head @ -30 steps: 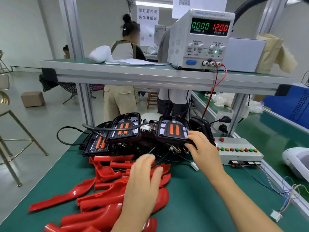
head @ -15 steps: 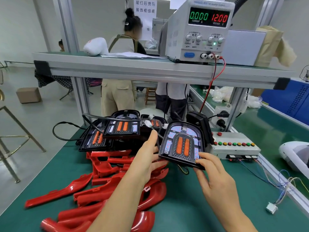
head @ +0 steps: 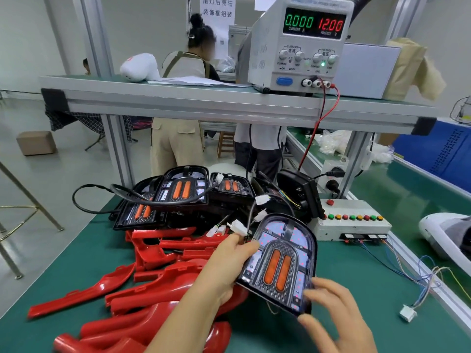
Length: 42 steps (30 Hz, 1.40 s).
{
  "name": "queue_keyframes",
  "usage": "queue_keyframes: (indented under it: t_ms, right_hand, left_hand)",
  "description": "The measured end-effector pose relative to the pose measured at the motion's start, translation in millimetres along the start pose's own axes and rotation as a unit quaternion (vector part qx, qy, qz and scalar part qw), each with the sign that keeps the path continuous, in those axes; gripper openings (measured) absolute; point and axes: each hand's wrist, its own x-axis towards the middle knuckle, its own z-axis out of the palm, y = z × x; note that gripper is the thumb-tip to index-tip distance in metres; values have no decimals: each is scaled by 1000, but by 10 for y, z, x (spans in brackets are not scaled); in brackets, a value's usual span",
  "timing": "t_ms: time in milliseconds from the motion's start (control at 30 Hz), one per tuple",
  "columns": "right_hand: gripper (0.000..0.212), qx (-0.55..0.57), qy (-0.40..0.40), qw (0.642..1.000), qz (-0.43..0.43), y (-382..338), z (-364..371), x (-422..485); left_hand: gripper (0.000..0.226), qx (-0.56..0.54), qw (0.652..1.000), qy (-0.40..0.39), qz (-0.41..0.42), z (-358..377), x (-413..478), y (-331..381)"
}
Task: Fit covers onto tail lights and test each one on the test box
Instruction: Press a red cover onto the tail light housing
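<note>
A person holds one tail light (head: 280,263) in both hands above the green table (head: 356,327), just right of the middle of the view. It is tilted so that its face, with two orange strips in a dark arched frame, looks up at the camera. The left hand (head: 226,266) comes in from 7 o'clock and grips the light's left edge, with the thumb lying across the upper left rim and the other fingers hidden behind the housing. Short wires with white plugs (head: 237,225) stick up just above that thumb. The right hand (head: 334,314) sits at 5 o'clock of the light. Its fingers are spread and curled at the lower right corner, with a fingertip on the face, though blur hides how firmly they pinch. A loose heap of red covers (head: 153,284) lies on the table at 8 o'clock of the held light, partly under the left forearm. More tail lights (head: 178,192) are piled face up at 11 o'clock, with a black cable looped over them. The test box (head: 354,222), grey with a row of coloured buttons, stands at 2 o'clock, near the light but apart from it. A white connector (head: 407,313) on thin wires lies on the table at 3 o'clock. On the shelf (head: 204,103) at 12 o'clock, a power supply (head: 300,44) reads 0.000 and 12.00.
</note>
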Motion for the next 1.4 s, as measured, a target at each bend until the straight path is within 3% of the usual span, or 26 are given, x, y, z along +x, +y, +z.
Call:
queue_keyframes:
  t_ms: [67,133,200,267,433,500,633,833,933,1000,1100,1200,1267,1333,1400]
  right_hand:
    - [26,114,3,987,114,125,-44,121]
    - [30,153,-2,962,227,297,-78,425]
    - [19,159,-54,931,325,481,-37,832]
    - [27,165,-134,899,383,628,94,1167]
    - [39,181,-295,834,429,686,449,1453]
    - [43,190,-305,822,442,617,411,1414]
    - [37,172,-318,840,404,546,163,1172]
    - [32,144,-293,826,461,494,-113,572]
    - [42,111,-263,829,481,494,-186,321]
    - [44,69,-255,840,475,494,-215,213]
    - [40,-25,-265,861,433,465,-246,142]
    - [40,-123,-276,869,392,447,-280,98]
    - [29,-147,-271,872,380,427,-296,52]
    - [11,-142,-244,885,371,369,-303,22]
    - [23,-157,-218,908,321,387,-293,-13]
  left_hand:
    - [23,24,1000,-9,13,-34,-11,-24]
    - [20,47,999,-10,25,-50,-24,-42]
    - [19,52,998,-13,28,-44,-48,-50]
    - [20,49,998,-19,30,-37,-69,-56]
    - [22,48,997,-55,32,-48,-133,-33]
    - [25,56,995,-72,35,-72,-166,-1]
    - [27,88,991,-95,38,-128,-220,-5]
    - [22,247,961,-113,61,-71,-342,-93]
    - [12,368,922,-94,70,-44,-313,-117]
    - [20,438,893,-75,75,-28,-278,-158]
    - [34,512,853,-46,89,30,-280,-201]
    - [32,578,803,-23,141,47,-308,-229]
    - [33,616,770,-13,167,8,-354,-271]
    - [37,674,716,6,184,-60,-405,-325]
    - [37,716,669,24,198,-119,-425,-370]
